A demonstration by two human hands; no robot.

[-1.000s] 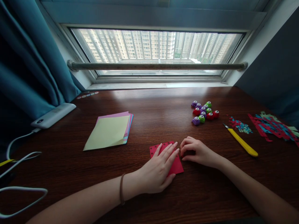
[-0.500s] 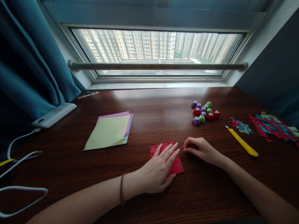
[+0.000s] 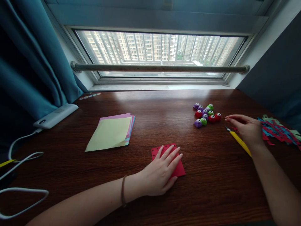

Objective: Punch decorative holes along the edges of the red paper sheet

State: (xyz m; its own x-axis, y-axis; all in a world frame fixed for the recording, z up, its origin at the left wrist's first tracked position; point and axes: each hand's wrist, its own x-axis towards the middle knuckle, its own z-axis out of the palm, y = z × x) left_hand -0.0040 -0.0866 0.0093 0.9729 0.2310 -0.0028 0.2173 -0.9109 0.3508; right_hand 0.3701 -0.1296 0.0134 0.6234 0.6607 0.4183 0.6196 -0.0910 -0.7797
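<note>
My left hand (image 3: pixel 162 169) lies flat with fingers spread, pressing a red square of paper (image 3: pixel 180 169) against the table. Small dark star shapes run along the paper's upper and left edges. Over on the right, my right hand (image 3: pixel 249 127) hovers above the handle of a yellow craft knife (image 3: pixel 240 142). Its thumb and forefinger are pinched together; whatever sits between the tips is too small to make out. Most of the heap of tiny paper bits (image 3: pixel 235 129) is hidden beneath this hand.
Several purple, green and red craft punches (image 3: pixel 205 114) cluster beyond the knife. Cut paper strips (image 3: pixel 279 130) lie far right. A stack of coloured sheets (image 3: pixel 108 133) rests left of centre. A white device (image 3: pixel 56 116) with a cable (image 3: pixel 23 190) is at the left.
My right hand has moved right and away from me, from beside the red paper to over the knife and paper bits. My left hand has stayed on the paper.
</note>
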